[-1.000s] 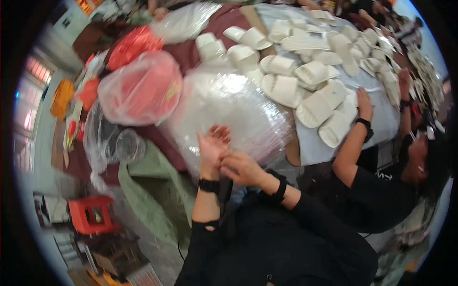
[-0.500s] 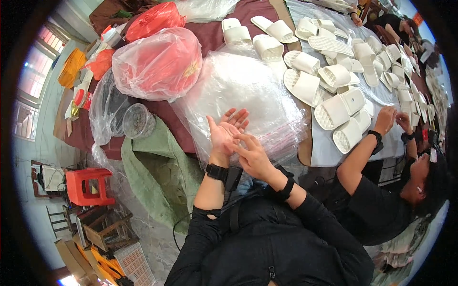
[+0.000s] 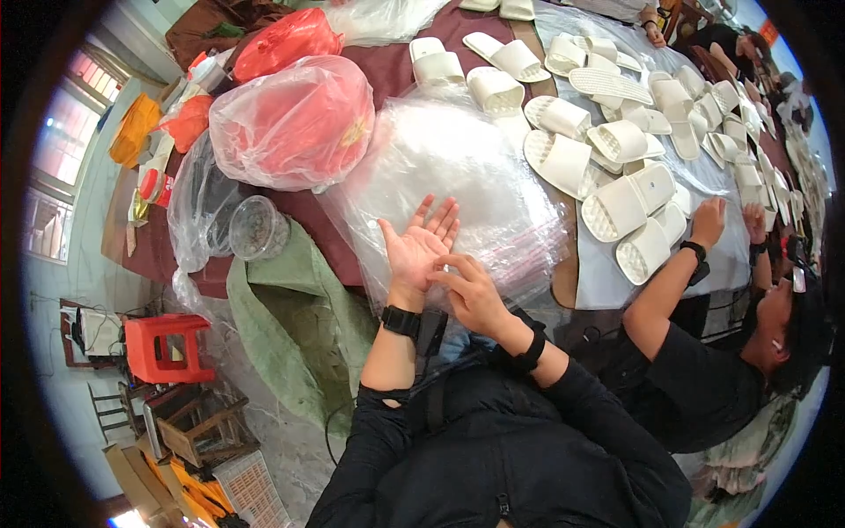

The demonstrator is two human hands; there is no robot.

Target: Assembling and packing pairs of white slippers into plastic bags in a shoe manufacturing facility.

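Note:
My left hand (image 3: 421,253) is held palm up with its fingers stretched apart, and nothing lies across the palm that I can make out. My right hand (image 3: 473,295) has its fingers bent in a pinch against the heel of the left palm. Whatever sits between those fingertips, if anything, is too small to name. Both hands are above the near edge of a stack of clear plastic bags (image 3: 466,167) on the table. Off to the right of the bags lie several white slippers (image 3: 616,207).
A red bundle in clear plastic (image 3: 295,123) and a round clear tub (image 3: 259,227) of small pieces stand left of the bags. Below hangs an open green woven sack (image 3: 299,317). A red stool (image 3: 167,348) is at left. A co-worker (image 3: 704,370) sits close on my right.
My right fingers have curled and drawn together at the left palm, where the index finger was extended before. The left hand stays palm up. The co-worker's hands have moved slightly apart.

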